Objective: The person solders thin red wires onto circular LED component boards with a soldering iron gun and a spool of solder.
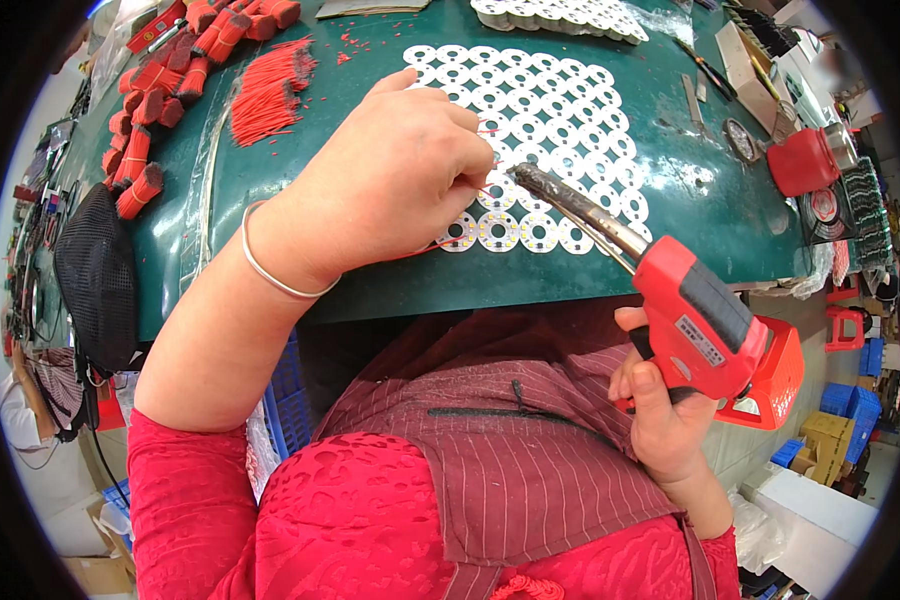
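A panel of joined round white circuit boards [562,150], each ring-shaped with a centre hole, lies on the green table. Over its left part is my left hand [400,160], fingers pinched together and index finger pointing away. Thin red wire [432,244] shows under that hand and at its fingertips; the pinch itself is partly hidden. My right hand [662,415] grips a red and black soldering gun [695,320] by its handle. The gun's metal barrel slants up and left, its dark tip close to the left fingertips above the boards.
Loose red wires [270,95] lie in a heap at the far left, beside tied red wire bundles [148,130]. More white boards [560,18] are stacked at the back. Tweezers [692,100], a wooden box [745,75] and a red container [802,163] sit at the right.
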A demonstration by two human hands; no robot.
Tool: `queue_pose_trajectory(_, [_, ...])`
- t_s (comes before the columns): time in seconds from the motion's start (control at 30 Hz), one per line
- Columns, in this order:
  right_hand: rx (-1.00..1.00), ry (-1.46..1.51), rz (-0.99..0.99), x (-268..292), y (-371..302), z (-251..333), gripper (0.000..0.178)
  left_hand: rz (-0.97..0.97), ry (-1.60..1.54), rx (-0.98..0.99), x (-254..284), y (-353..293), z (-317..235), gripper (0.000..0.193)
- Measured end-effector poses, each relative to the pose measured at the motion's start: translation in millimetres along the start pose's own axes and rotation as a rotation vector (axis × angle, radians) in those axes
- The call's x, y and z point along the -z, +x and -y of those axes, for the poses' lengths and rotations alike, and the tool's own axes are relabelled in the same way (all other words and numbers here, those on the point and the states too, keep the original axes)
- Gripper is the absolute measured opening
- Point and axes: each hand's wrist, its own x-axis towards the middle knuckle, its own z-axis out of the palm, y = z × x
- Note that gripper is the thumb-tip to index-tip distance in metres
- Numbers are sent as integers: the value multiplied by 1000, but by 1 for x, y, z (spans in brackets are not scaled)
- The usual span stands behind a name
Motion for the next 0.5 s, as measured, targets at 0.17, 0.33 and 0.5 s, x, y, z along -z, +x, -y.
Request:
queue_pose_trajectory(0.17, [-13,27,-19,3,-2,1,48,20,-20,4,1,1,2,5])
queue_pose_trajectory(0.33, [-12,67,-34,5,-7,0,53,-60,-59,14,5,0,-2,5])
queue_pose_trajectory(0.5, [-52,17,-54,5,-11,6,45,-134,8,71,5,-10,-20,8])
